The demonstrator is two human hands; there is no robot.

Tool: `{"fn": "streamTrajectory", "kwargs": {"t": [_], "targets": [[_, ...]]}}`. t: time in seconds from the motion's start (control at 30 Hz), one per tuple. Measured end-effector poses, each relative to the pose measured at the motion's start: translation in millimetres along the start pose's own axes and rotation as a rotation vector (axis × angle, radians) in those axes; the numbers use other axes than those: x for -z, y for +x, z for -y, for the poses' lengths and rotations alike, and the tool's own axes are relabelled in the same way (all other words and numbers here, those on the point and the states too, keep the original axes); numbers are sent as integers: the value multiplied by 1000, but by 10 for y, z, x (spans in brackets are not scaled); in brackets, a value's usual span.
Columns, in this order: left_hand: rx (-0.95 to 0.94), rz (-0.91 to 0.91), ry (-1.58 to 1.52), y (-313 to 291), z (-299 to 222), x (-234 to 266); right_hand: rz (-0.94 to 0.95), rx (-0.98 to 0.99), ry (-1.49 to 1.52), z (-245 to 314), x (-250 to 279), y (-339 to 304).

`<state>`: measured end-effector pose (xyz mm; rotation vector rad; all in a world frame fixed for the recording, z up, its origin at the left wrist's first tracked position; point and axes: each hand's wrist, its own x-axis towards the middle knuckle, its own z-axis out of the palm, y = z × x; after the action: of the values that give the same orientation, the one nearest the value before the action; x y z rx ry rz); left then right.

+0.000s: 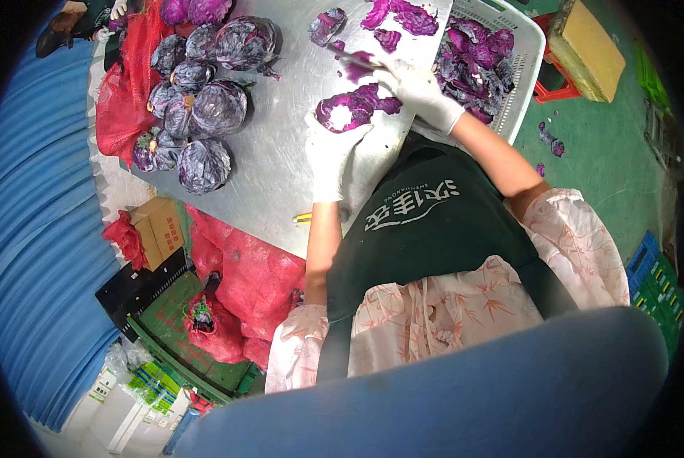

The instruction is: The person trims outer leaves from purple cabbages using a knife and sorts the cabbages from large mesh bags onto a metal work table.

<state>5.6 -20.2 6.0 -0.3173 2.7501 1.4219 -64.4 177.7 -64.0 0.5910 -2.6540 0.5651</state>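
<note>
My left hand (329, 153), in a white glove, is closed round the near edge of a purple cabbage piece (342, 112) with a pale core. Just to the right, my white-gloved right hand (422, 93) grips a knife (351, 58); its dark blade points to the far left, above the metal table (281, 141). Loose purple leaves (412, 20) lie beyond the knife, and a small dark cabbage (326, 27) sits near its tip. My right fingers partly hide the knife handle.
Whole purple cabbages (218, 107) cluster along the table's left side beside a red mesh sack (124, 114). A white crate (527, 72) of leaves stands at the right. A yellow-handled cutter (304, 218) lies by the near table edge. Full red sacks (250, 275) are below left.
</note>
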Motion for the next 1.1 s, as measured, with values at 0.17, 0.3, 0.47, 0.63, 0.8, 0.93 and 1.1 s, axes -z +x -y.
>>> {"fn": "streamTrajectory", "kwargs": {"t": [0.17,0.3,0.47,0.63,0.8,0.93,1.1], "targets": [[75,30,176,11,77,2,441,-102,-33,381,30,-269],[147,13,193,15,191,-66,512,-299,581,568,98,-166],[163,71,3,-7,-232,-38,541,-268,463,603,126,-72],[166,29,-102,-95,-252,-22,505,-205,503,611,89,-46],[187,7,-181,-59,-257,-80,583,-266,407,654,53,-100],[192,44,-212,-47,-461,-18,480,-110,245,642,33,-91],[198,29,-185,-118,-364,-25,309,-2,168,514,51,-44]]}}
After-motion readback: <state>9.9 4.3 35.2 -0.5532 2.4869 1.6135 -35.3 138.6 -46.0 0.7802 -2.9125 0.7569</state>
